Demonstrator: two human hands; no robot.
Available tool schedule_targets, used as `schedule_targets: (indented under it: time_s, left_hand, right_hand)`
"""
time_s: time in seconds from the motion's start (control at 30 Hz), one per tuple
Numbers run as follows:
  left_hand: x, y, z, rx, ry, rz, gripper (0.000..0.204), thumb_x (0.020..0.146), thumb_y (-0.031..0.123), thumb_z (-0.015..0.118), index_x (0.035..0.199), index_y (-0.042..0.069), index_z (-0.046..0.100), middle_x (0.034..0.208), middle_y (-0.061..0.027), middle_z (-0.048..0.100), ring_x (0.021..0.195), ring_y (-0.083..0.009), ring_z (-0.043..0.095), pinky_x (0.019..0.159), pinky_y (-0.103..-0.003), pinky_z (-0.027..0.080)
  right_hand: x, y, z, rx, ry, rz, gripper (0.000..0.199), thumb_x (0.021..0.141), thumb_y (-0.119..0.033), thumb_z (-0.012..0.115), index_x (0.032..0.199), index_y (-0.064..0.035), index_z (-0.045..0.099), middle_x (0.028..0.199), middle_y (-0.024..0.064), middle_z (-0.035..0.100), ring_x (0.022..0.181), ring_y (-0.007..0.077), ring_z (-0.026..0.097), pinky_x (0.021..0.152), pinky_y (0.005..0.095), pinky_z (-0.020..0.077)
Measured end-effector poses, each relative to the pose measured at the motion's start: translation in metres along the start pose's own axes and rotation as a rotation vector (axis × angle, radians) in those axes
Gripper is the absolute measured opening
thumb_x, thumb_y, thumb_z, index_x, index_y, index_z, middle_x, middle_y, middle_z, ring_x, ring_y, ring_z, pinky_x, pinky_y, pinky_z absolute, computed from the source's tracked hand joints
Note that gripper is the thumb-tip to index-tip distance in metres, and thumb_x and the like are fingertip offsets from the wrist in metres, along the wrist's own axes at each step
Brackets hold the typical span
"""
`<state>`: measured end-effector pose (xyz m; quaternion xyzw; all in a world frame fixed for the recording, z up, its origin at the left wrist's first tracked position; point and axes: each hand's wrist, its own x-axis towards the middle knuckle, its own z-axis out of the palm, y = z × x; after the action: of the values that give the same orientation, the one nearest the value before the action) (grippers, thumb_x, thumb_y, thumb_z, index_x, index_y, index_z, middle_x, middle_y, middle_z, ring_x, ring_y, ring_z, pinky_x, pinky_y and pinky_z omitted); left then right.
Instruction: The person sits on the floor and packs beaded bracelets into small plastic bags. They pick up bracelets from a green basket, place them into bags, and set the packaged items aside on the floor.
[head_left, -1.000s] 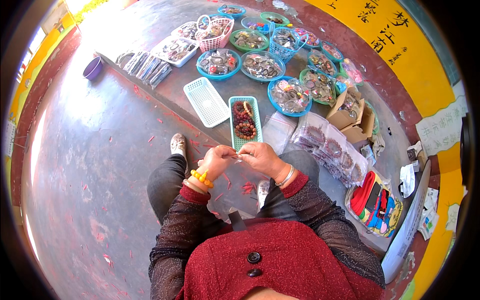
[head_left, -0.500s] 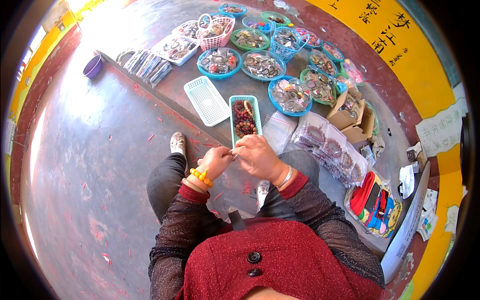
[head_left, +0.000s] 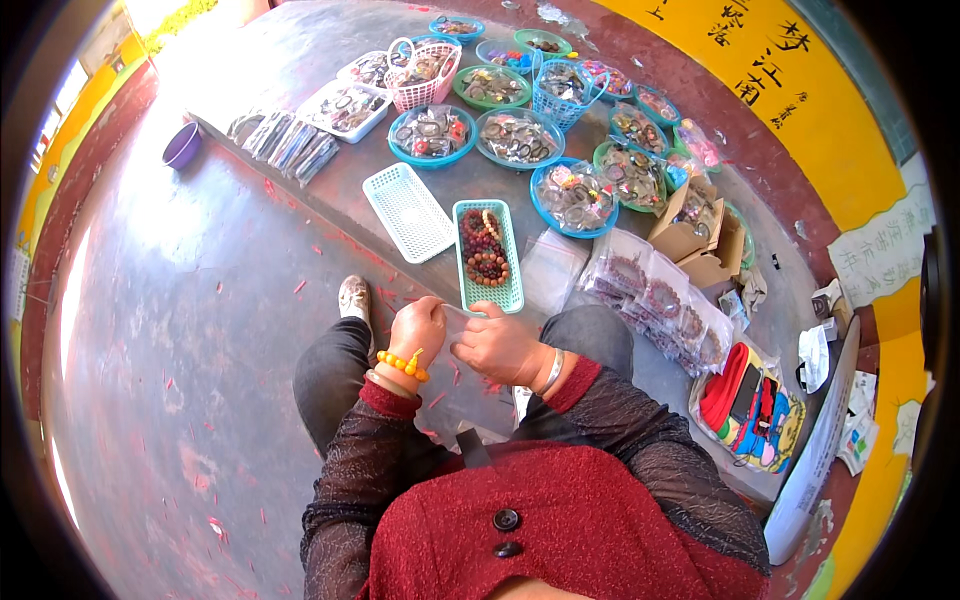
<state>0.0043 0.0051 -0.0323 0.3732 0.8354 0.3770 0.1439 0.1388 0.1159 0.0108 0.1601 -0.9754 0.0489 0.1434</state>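
Over my lap, a clear plastic bag (head_left: 456, 321) is stretched between my two hands. My left hand (head_left: 420, 328), with a yellow beaded bracelet (head_left: 403, 366) at its wrist, is closed on one side of the bag. The fingers of my right hand (head_left: 498, 345) pinch the other side, below a pale green basket (head_left: 515, 262). Dark red and brown beaded bracelets (head_left: 484, 240) lie in that basket, with a light-coloured strand at their top. To its right rests a stack of flat clear bags (head_left: 553, 270).
A white basket (head_left: 409, 212) stands left of the green one. Bagged bracelets (head_left: 660, 298) lie at my right. Several round basins (head_left: 520, 138) of packaged items fill the far side, near an open cardboard box (head_left: 690, 222). A purple bowl (head_left: 182, 146) sits far left.
My hands have moved apart and slightly toward me, and the clear bag now spans the gap between them. The right hand no longer overlaps the green basket's near end as much.
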Motion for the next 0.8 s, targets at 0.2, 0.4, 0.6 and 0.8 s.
schedule_targets:
  time_s: [0.2, 0.4, 0.6, 0.8]
  left_hand:
    - [0.0, 0.007, -0.004, -0.053, 0.027, -0.007, 0.022, 0.084, 0.016, 0.052, 0.092, 0.001, 0.066, 0.086, -0.0212, 0.064, 0.084, -0.0375, 0.062, 0.075, -0.043, 0.049]
    - [0.002, -0.007, -0.013, 0.126, 0.006, 0.012, 0.024, 0.085, 0.015, 0.049, 0.094, 0.002, 0.067, 0.087, -0.0211, 0.065, 0.084, -0.0365, 0.062, 0.076, -0.044, 0.049]
    - [0.007, -0.012, -0.006, 0.202, -0.047, 0.025, 0.023, 0.085, 0.014, 0.048, 0.092, 0.003, 0.067, 0.084, -0.0208, 0.065, 0.082, -0.0371, 0.062, 0.076, -0.045, 0.05]
    - [0.007, -0.01, -0.012, 0.208, -0.07, 0.011, 0.021, 0.084, 0.014, 0.052, 0.088, 0.001, 0.067, 0.079, -0.0222, 0.064, 0.078, -0.0379, 0.062, 0.074, -0.044, 0.05]
  right_hand:
    - [-0.005, 0.005, 0.016, 0.107, 0.058, 0.144, 0.004, 0.077, -0.015, 0.057, 0.075, -0.0118, 0.057, 0.065, -0.0004, 0.058, 0.069, 0.0185, 0.061, 0.086, 0.0363, 0.0416]
    - [0.01, 0.03, 0.021, 0.557, 0.408, 0.292, 0.013, 0.081, -0.017, 0.06, 0.089, -0.0078, 0.065, 0.077, 0.0074, 0.064, 0.081, 0.0226, 0.063, 0.08, 0.0366, 0.0458]
    - [-0.002, 0.147, 0.09, 0.511, 0.105, 0.978, 0.02, 0.078, -0.015, 0.059, 0.091, -0.0018, 0.065, 0.088, 0.0163, 0.066, 0.086, 0.0298, 0.064, 0.074, 0.0373, 0.0502]
    - [0.011, 0.161, 0.126, 0.392, -0.357, 1.214, 0.021, 0.084, -0.013, 0.049, 0.095, 0.0, 0.061, 0.093, 0.0153, 0.067, 0.087, 0.0283, 0.065, 0.073, 0.0371, 0.053]
